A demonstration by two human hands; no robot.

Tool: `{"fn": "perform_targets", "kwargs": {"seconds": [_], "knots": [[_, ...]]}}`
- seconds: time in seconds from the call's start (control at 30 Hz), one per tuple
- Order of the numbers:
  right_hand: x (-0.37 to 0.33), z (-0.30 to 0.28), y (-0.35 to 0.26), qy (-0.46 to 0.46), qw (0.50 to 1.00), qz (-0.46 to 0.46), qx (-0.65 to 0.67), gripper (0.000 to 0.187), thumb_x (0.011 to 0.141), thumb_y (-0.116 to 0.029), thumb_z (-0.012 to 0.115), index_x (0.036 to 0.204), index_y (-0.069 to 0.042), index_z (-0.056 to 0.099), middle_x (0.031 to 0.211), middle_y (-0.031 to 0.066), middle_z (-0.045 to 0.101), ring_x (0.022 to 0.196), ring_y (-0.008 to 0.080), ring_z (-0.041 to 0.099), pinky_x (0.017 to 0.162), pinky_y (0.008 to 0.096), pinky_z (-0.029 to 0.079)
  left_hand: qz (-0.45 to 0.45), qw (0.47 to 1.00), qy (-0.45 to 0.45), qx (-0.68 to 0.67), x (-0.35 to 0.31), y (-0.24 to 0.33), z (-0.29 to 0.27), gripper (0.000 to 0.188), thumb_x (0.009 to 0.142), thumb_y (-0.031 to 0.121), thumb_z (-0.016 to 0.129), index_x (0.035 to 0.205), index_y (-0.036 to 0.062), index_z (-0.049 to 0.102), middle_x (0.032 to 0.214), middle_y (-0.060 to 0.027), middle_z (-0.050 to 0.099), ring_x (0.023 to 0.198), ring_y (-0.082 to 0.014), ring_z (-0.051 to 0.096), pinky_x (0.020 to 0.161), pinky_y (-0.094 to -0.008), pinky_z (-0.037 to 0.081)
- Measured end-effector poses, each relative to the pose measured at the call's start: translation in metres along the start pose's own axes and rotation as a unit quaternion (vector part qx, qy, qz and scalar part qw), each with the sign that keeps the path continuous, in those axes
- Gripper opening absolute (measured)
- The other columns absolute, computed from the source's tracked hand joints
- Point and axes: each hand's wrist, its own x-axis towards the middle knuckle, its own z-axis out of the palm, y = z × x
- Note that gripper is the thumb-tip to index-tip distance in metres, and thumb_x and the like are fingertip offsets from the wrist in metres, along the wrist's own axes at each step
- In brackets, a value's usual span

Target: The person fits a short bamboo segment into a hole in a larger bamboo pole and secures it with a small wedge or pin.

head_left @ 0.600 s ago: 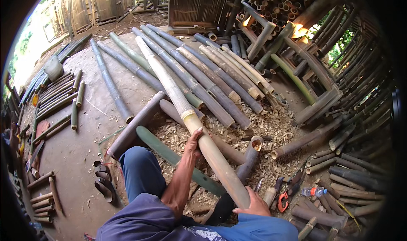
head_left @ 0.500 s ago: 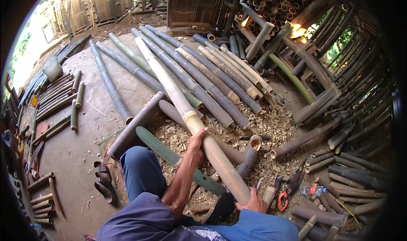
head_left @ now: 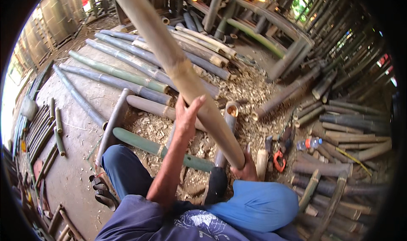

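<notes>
A long, pale, scraped bamboo pole (head_left: 186, 78) slants up in front of me, its upper end running out of view at the top. My left hand (head_left: 185, 118) grips it partway along, thumb over the near face and the other fingers partly hidden. Around the lower end, beside my bent knee, my right hand (head_left: 247, 170) is closed, its fingers mostly out of sight. A small metal tip shows just above that hand; whether I hold it cannot be told. Under the pole, a green bamboo piece (head_left: 146, 143) and a short upright bamboo post (head_left: 230, 120) stand among shavings.
Several bamboo poles (head_left: 123, 65) lie across the ground ahead. Wood shavings (head_left: 250, 92) cover the floor around. At right are an orange-handled tool (head_left: 279, 161), a plastic bottle (head_left: 308, 143) and stacked bamboo lengths (head_left: 322, 169). Sandals (head_left: 104, 194) lie left of my knee.
The pole's far end has been raised and swung left, off the poles it lay over. Both hands stay on it; the left has moved up with it. My view has shifted too.
</notes>
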Motion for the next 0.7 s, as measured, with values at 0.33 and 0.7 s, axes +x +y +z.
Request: {"fn": "perform_targets", "kwargs": {"seconds": [0.33,0.7], "knots": [[0.085,-0.04,-0.025,-0.086,0.989,-0.012,0.123,0.091,0.067,-0.026,0.091,0.145,-0.004,0.049,0.134,0.0195,0.067,0.124,0.032,0.065,0.108,0.0417,0.051,0.092,0.971,-0.215,0.038,0.05,0.067,0.129,0.062,0.069,0.029,0.091,0.114,-0.0047,0.066,0.098,-0.0134,0.072,0.087,-0.0228,0.072,0.08,-0.0399,0.061],[0.092,-0.019,-0.026,-0.136,0.977,0.009,0.163,0.078,0.065,-0.026,0.092,0.132,-0.001,0.061,0.123,0.017,0.074,0.117,0.0286,0.069,0.105,0.0408,0.052,0.103,0.95,-0.272,0.116,0.018,0.081,0.165,0.068,0.061,0.024,0.095,0.115,-0.0048,0.068,0.1,-0.0147,0.075,0.089,-0.0238,0.073,0.084,-0.0388,0.06]]}}
